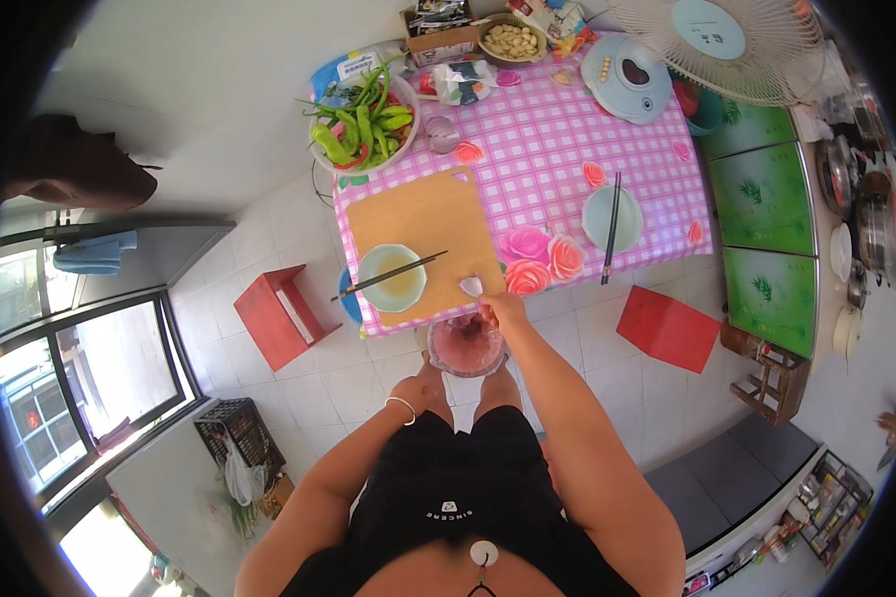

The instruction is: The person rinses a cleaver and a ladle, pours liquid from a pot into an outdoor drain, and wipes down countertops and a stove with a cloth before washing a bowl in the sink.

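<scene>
My right hand (pixel 506 312) is at the near right edge of a wooden cutting board (pixel 426 221), its fingers drawn together; what they hold, if anything, is too small to make out. Just beyond the fingertips lies a small white and pinkish piece (pixel 471 286). A pale bowl (pixel 392 278) with yellowish liquid stands on the board, dark chopsticks (pixel 393 275) across its rim. My left hand (pixel 426 391) rests low by my left knee, its fingers not clearly visible. Between my legs, under the table edge, sits a pink bin (pixel 466 360) lined with a bag.
A checked tablecloth (pixel 558 129) covers the table. On it are a second bowl (pixel 599 231) with chopsticks, a basket of green peppers (pixel 368 129), a light-blue round appliance (pixel 607 95) and a fan (pixel 737 60). Red stools (pixel 269 323) flank the table.
</scene>
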